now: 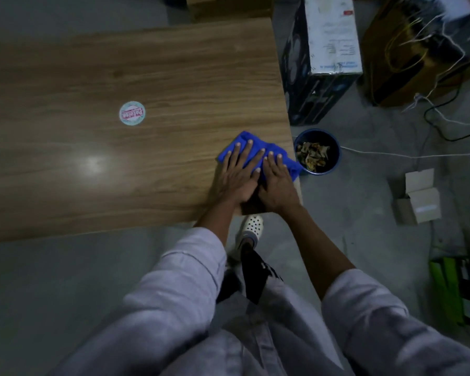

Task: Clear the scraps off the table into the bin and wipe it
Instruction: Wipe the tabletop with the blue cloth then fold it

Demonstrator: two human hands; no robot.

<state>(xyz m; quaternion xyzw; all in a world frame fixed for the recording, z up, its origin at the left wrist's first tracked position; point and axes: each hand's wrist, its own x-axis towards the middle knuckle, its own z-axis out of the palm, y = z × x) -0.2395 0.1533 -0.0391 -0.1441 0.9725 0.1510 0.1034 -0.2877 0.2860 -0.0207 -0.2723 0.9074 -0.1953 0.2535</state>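
Wooden desk (147,63) beside a scrap-filled bin (339,156): left hand (236,175) and right hand (278,183), fingers straight, press a blue cloth (243,139). Firm overlapping strokes would wipe best.

The brown wood-grain table (147,63) has a smooth, faintly glossy top that mirrors a light spot at centre left, and carries a round pale-blue paper sticker (132,113). The bright blue cloth (246,139) at its right edge looks soft and creased; the grey floor (38,280) at lower left is matt.
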